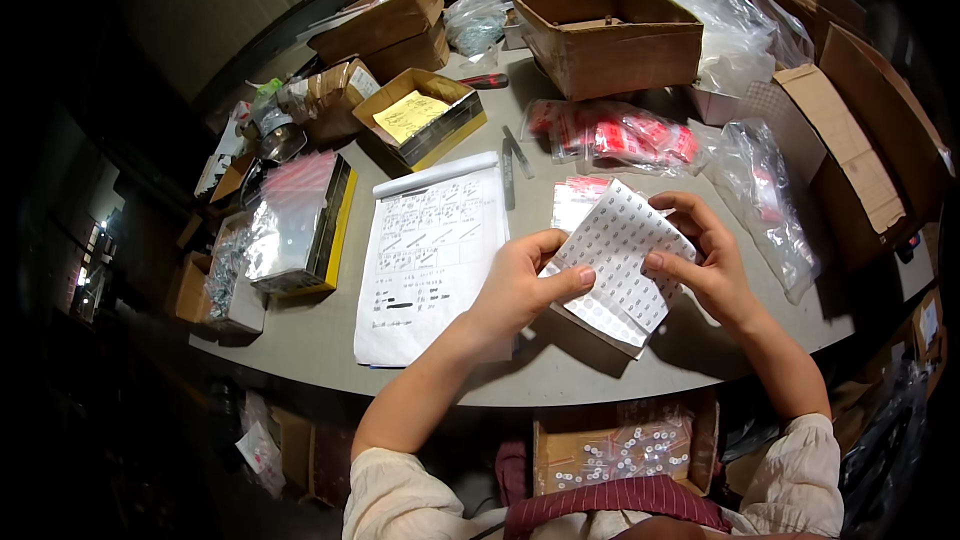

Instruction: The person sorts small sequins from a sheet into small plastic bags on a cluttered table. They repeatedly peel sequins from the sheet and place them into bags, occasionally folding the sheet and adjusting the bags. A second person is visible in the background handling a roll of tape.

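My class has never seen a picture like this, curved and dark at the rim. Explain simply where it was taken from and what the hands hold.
No machine here: these are a person's bare hands. A wide camera worn on the head looks down, so straight edges bend. The left hand and right hand hold patterned white paper above the table. On it lie a written notepad, a grey marker and clear bags with red contents. Toward the back is an open cardboard box.
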`<act>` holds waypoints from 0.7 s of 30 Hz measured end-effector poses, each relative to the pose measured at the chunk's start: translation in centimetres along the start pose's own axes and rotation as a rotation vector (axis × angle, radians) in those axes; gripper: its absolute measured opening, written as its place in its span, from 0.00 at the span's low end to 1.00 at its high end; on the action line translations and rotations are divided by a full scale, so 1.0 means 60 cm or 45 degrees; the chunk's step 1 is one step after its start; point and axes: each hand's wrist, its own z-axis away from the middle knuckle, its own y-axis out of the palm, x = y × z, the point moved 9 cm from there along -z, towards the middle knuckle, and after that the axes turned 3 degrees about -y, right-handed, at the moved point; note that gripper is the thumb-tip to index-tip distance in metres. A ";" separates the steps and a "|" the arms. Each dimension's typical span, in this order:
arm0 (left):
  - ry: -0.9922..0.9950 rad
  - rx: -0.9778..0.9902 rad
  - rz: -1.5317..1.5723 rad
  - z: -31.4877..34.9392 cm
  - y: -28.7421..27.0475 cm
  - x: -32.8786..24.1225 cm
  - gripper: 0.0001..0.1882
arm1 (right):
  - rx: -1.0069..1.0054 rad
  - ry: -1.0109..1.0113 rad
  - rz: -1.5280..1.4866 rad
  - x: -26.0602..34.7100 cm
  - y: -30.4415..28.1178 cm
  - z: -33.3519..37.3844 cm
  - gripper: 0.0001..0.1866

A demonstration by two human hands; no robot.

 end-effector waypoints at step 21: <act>0.460 -0.236 -0.414 0.024 -0.008 -0.064 0.09 | 0.065 -0.677 0.448 0.049 0.000 0.033 0.20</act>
